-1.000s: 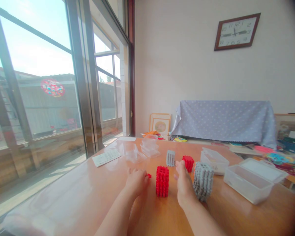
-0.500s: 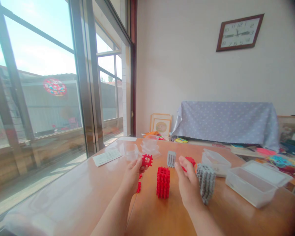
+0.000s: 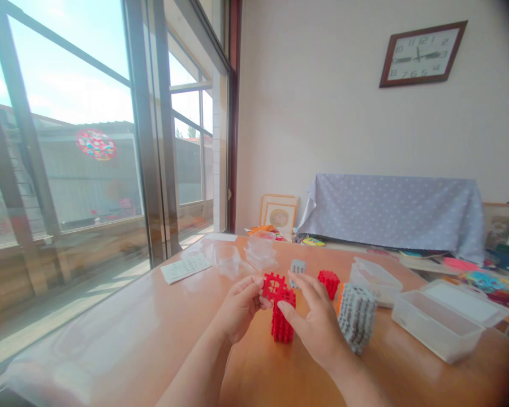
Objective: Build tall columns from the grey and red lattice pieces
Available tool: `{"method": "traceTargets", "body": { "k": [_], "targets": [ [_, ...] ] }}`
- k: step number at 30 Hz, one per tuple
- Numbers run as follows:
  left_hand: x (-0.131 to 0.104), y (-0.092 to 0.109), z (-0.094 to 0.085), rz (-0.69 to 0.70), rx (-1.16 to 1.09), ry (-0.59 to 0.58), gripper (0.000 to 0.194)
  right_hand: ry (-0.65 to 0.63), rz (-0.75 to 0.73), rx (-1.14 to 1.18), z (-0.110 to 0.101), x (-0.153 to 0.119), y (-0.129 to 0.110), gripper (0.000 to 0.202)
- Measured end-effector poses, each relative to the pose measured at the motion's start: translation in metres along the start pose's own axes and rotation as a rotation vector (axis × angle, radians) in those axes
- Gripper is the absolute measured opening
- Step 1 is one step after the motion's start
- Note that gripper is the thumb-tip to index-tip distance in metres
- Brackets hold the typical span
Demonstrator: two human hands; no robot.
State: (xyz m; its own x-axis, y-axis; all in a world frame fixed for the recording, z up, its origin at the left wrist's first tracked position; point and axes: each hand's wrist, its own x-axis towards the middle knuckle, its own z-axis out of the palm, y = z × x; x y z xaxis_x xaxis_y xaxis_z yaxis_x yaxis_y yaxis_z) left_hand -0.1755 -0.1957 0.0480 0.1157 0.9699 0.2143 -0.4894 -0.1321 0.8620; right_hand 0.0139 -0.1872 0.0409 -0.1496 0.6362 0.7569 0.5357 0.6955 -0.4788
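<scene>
Between the fingers of my left hand (image 3: 244, 308) is a flat red toothed building piece (image 3: 274, 286) with a window-like opening. It is held upright in front of the top of a tall red stack (image 3: 283, 322) of similar pieces. My right hand (image 3: 318, 322) is beside that stack, thumb and fingers apart, with nothing visible in its grasp. Right of it stands a large grey stack (image 3: 357, 317) with a bit of orange (image 3: 339, 297) at its edge. Behind the right hand are a shorter red stack (image 3: 328, 282) and a small grey stack (image 3: 297, 272), partly hidden by the fingers.
Two clear plastic boxes (image 3: 439, 328) stand on the right side of the wooden table (image 3: 254, 373). Clear plastic packaging (image 3: 261, 251) and a printed sheet (image 3: 186, 268) lie toward the back left. A window (image 3: 76, 141) borders the left side.
My left hand has brought the red piece rightward to the red stack's top. My right hand has moved left toward it, uncovering the shorter red stack behind.
</scene>
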Motion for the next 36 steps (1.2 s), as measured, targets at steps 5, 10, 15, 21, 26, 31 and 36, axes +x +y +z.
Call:
{"method": "traceTargets", "body": {
  "k": [5, 10, 15, 21, 26, 31, 36],
  "targets": [
    [0.000, 0.000, -0.003, -0.043, -0.037, -0.039, 0.024, -0.032, -0.017, 0.032, 0.000, 0.000, 0.002, 0.050],
    [0.001, -0.003, -0.005, -0.075, -0.058, -0.049, 0.024, -0.062, 0.010, 0.083, -0.001, 0.000, 0.003, 0.050],
    [0.002, -0.004, -0.007, -0.052, 0.009, -0.042, 0.029, -0.087, 0.170, 0.227, -0.003, 0.004, 0.015, 0.045],
    [0.013, -0.010, -0.030, 0.045, 0.298, 0.235, 0.036, -0.153, 0.464, 0.472, -0.004, 0.005, 0.034, 0.048],
    [0.019, -0.017, -0.050, 0.079, 0.481, 0.377, 0.037, -0.207, 0.607, 0.580, -0.007, 0.004, 0.035, 0.053],
    [0.022, -0.023, -0.061, 0.091, 0.555, 0.431, 0.038, -0.223, 0.601, 0.603, -0.008, 0.004, 0.035, 0.052],
    [0.027, -0.026, -0.074, 0.133, 0.802, 0.517, 0.025, -0.242, 0.639, 0.617, -0.010, 0.004, 0.037, 0.056]
  ]
}}
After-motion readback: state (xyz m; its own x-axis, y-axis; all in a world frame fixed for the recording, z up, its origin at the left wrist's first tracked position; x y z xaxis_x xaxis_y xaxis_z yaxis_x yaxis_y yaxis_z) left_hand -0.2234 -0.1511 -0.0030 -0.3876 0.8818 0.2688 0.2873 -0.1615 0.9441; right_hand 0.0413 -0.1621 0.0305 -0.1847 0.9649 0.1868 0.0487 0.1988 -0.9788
